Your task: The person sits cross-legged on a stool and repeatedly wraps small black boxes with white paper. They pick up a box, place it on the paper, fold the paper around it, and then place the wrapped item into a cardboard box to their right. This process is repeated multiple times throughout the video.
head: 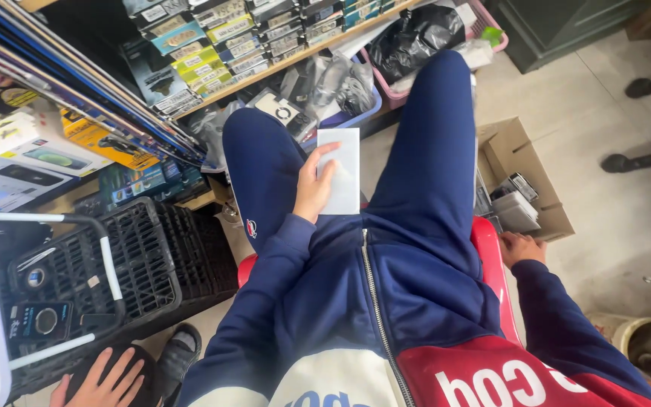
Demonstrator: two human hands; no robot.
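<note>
The left hand (315, 187) is seen raised above the lap, closed on a flat white rectangular packet (340, 169). The thumb is laid across the packet's face and the remaining fingers are wrapped behind its left edge. The packet is held upright between the two knees, over the gap between the navy trouser legs (423, 166).

The right hand (521, 249) is lowered at the side of a red seat (487, 249), touching its edge. The fingers are curled downward; whether anything is gripped cannot be told from this view.

Just beyond the right hand, an open cardboard box (525, 181) is noted on the floor, with small boxed goods lying inside it. A black plastic basket (114, 264) with white handles is placed to the left of the seat, with round dark items packed in it. Stacked packaged goods are ranged on a wooden shelf (295, 56) ahead of the knees, and a pink tub (446, 41) holding a black bag is set beneath its right end.

At the lower left edge, another person's hand (103, 380) is recorded resting on a dark knee, beside a dark shoe (178, 354). It is well apart from the packet.
</note>
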